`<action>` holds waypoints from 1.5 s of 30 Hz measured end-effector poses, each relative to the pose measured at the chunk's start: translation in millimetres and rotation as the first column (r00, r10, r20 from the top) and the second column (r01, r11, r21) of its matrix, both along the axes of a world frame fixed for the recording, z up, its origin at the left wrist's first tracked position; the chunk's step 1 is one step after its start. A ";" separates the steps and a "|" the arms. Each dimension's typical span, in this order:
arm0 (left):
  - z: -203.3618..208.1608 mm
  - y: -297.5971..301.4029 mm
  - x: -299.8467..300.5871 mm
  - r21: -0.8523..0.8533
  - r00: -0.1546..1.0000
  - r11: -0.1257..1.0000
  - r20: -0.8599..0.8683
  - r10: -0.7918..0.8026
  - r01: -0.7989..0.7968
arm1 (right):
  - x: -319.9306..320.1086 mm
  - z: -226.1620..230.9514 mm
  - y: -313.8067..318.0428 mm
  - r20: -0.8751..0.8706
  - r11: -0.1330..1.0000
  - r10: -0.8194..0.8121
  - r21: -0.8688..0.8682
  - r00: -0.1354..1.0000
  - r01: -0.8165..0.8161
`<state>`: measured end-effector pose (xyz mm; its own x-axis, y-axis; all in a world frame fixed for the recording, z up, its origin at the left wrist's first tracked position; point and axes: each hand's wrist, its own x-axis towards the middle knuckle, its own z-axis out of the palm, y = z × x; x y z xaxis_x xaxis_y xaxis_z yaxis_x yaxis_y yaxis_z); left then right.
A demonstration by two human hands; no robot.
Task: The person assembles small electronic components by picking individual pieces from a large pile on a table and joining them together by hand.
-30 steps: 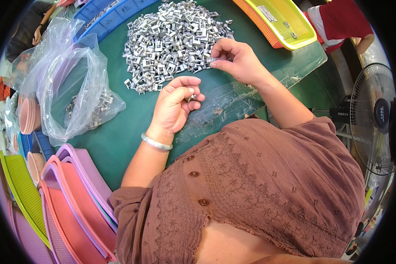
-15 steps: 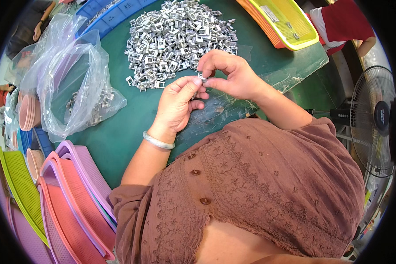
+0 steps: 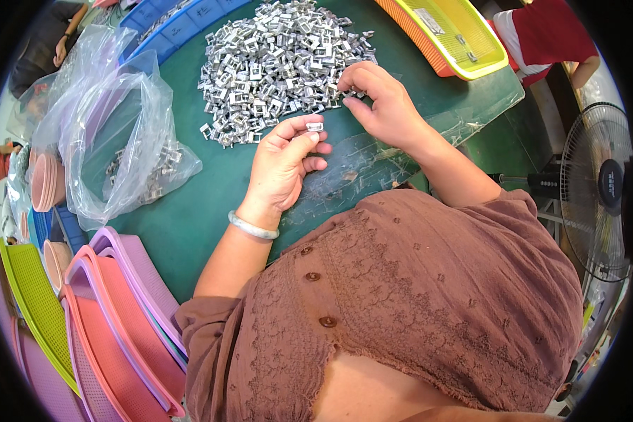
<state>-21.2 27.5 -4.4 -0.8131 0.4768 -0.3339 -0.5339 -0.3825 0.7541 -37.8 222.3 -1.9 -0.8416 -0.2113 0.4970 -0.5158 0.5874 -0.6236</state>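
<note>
A heap of small silvery metal clasps [image 3: 274,63], each shaped like a little square frame, lies on the green table. My left hand [image 3: 288,151], in front of the heap, pinches one metal clasp [image 3: 315,127] between thumb and forefinger, its other fingers loosely curled. A pale bangle [image 3: 253,226] circles the left wrist. At the heap's right edge is my right hand [image 3: 383,105], fingers bent and thumb standing apart from them. Nothing held shows between its fingertips, though some pieces of the heap lie right beside them.
A clear plastic bag [image 3: 130,141] with more metal pieces sits at left. Blue bins [image 3: 183,32] stand at the far left, stacked yellow and orange baskets [image 3: 496,56] far right. Pink and purple baskets [image 3: 119,309] crowd the near left. Right of the table are a fan [image 3: 601,183] and another person's red sleeve [image 3: 552,35].
My right hand has left the clasp at my left fingertips and moved right and away to the heap's edge. The left hand stays put, its clasp now in plain sight.
</note>
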 end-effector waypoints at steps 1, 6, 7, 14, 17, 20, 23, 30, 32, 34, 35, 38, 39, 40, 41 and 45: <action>-0.8 -0.9 -0.5 0.014 1.000 1.000 0.009 0.002 -0.002 | -1.5 -1.7 1.4 -0.053 0.997 -0.023 0.071 0.998 0.027; 0.5 -5.7 -2.7 0.162 0.999 0.986 0.027 -0.028 0.023 | -6.7 -0.9 -5.3 -0.061 0.975 -0.077 0.202 0.995 0.088; -0.7 -6.3 -3.4 0.175 0.999 0.984 0.023 -0.033 0.029 | -8.3 -1.2 -5.8 -0.079 0.970 -0.080 0.221 0.994 0.096; -6.3 -9.4 -5.7 0.111 0.996 0.993 0.076 -0.054 0.045 | -14.5 -5.5 -1.1 -0.082 0.960 -0.043 0.274 0.996 0.064; -4.3 -8.1 -4.3 0.042 0.996 0.998 0.064 -0.054 0.051 | -13.6 -2.6 1.6 -0.041 0.981 -0.012 0.192 0.999 0.020; 0.2 -5.3 -2.0 0.004 0.998 0.999 0.028 -0.054 0.054 | -8.7 6.0 0.4 0.087 0.998 0.035 0.046 0.996 -0.039; 3.1 -4.7 -1.6 -0.008 0.998 0.999 0.028 -0.052 0.053 | -2.8 11.8 -5.7 0.286 0.982 0.120 -0.174 0.951 -0.072; 0.9 -5.7 -1.1 0.034 0.999 0.999 0.012 -0.031 0.031 | 4.9 14.5 -16.6 0.081 0.965 0.200 -0.188 0.976 -0.182; 2.1 -4.8 -1.3 0.033 1.000 0.999 0.010 -0.016 0.016 | 5.4 16.6 -20.3 0.036 0.972 0.190 -0.145 0.981 -0.183; 1.7 -4.5 -1.3 0.020 1.000 1.000 -0.001 -0.006 0.006 | 5.0 16.6 -22.3 -0.030 0.975 0.198 -0.097 0.980 -0.200; 1.4 -4.6 -1.2 0.015 1.000 1.000 -0.008 -0.002 0.002 | 5.3 16.4 -23.0 -0.044 0.975 0.202 -0.087 0.978 -0.205; 0.8 -4.1 -1.5 -0.012 1.000 1.000 -0.006 -0.003 0.003 | 5.9 15.9 -23.9 -0.082 0.975 0.211 -0.050 0.974 -0.215; 1.1 -3.6 -1.5 -0.013 1.000 1.000 -0.003 0.001 -0.001 | 5.8 15.8 -23.6 -0.092 0.976 0.213 -0.032 0.973 -0.216; 1.7 -3.1 -1.3 -0.014 1.000 1.000 0.000 0.004 -0.004 | 5.7 15.6 -23.5 -0.102 0.976 0.215 -0.014 0.971 -0.218; 1.9 -2.8 -1.0 -0.015 1.000 1.000 0.001 0.008 -0.008 | 6.1 15.1 -23.9 -0.107 0.977 0.212 0.002 0.971 -0.213; 0.9 -2.5 -0.5 -0.054 1.000 0.998 0.016 0.012 -0.011 | 6.2 10.5 -25.4 -0.143 0.974 0.223 0.078 0.964 -0.214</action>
